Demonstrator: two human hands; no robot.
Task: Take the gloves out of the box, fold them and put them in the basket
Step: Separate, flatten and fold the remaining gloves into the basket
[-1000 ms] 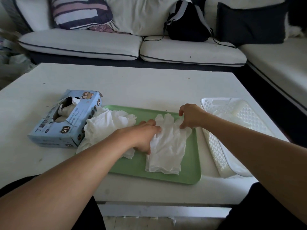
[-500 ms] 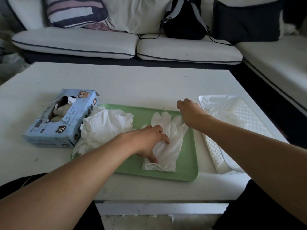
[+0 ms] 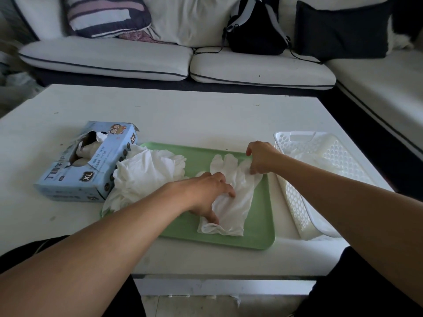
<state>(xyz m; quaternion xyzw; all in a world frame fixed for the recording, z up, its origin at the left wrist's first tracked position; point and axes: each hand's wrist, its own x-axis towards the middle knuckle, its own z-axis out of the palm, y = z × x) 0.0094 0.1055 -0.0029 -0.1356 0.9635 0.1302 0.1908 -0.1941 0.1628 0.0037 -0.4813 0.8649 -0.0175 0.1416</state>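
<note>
Where the blue glove box (image 3: 85, 161) lies at the left of the frame, you can read "XL" on a dark badge on its near face and again on its end panel; the other printing, with a small cartoon picture on top, is too small to read. There is one box, its torn top opening showing white gloves inside.

One green tray (image 3: 258, 225) sits at the centre of the tabletop (image 3: 183, 115), and on it you have one glove (image 3: 233, 197) laid flat, fingers pointing to the top of the frame. Your left hand (image 3: 206, 193) presses down on that glove's lower part, with spread fingers and the thumb near the cuff. Your right hand (image 3: 261, 157) has its grip narrow, pinching the glove's upper right edge by its fingers. A loose heap of white gloves (image 3: 146, 175) lies on the tray's left end, touching the box; you cannot count them singly.

One white perforated basket (image 3: 320, 170) stands just right of the tray, with something white and blurred inside.

Along the top of the frame, the sofa (image 3: 251, 69) carries one striped cushion (image 3: 107, 16), one black backpack (image 3: 254, 30) and one dark cushion (image 3: 343, 30).
</note>
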